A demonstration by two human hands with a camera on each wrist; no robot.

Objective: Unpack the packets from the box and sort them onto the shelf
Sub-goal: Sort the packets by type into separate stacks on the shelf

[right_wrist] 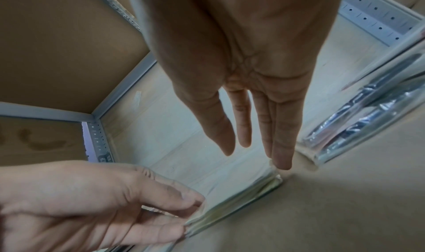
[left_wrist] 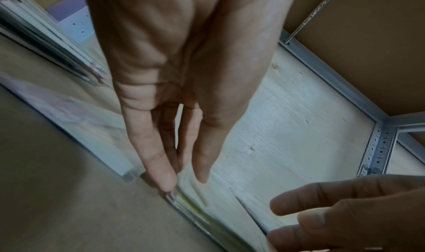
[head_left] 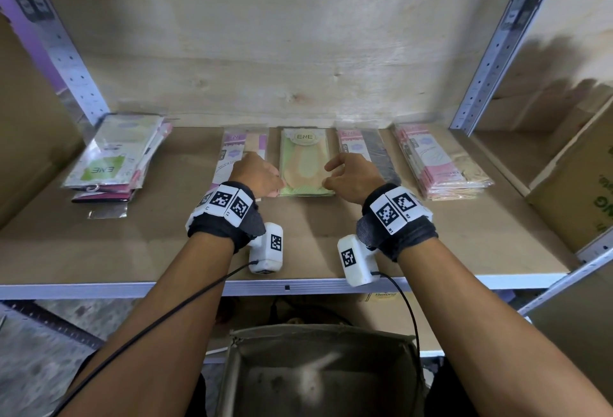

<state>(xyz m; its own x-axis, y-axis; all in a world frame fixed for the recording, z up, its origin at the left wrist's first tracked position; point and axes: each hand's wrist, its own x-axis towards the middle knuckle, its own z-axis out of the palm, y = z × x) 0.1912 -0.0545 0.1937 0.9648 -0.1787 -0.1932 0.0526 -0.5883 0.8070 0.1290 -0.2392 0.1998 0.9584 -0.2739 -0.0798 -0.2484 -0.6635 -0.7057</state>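
Packets lie in five groups along the far part of the shelf (head_left: 331,244). The green pile (head_left: 304,154), marked ENE, sits in the middle, flat on the board, and both hands are at its near end. The left hand (head_left: 257,174) is at the pile's near left corner; in the left wrist view its fingers (left_wrist: 158,168) run straight and close together down to the corner edge of the pile (left_wrist: 197,212), tips touching it. The right hand (head_left: 355,176) is at the near right corner; from the head view its fingers look loosely bent above the packet, while the right wrist view shows them straight and slightly parted, with the outer fingertips (right_wrist: 282,161) touching or just above the corner of the pile (right_wrist: 241,194). Neither hand grips anything.

Just left of the green pile lies a pink packet (head_left: 238,151), partly under the left hand. Just right lies a dark packet (head_left: 374,151), its near end behind the right hand. Farther right is a pink stack (head_left: 441,164), and well apart at the far left a loose heap (head_left: 116,158) with a green ENE packet on top.

A box (head_left: 318,377) stands below the shelf's near edge, between the forearms; its inside is dim and blurred, and I cannot tell whether anything lies in it. Small print on the packets is unreadable. Both wrist views are smeared at the edges.
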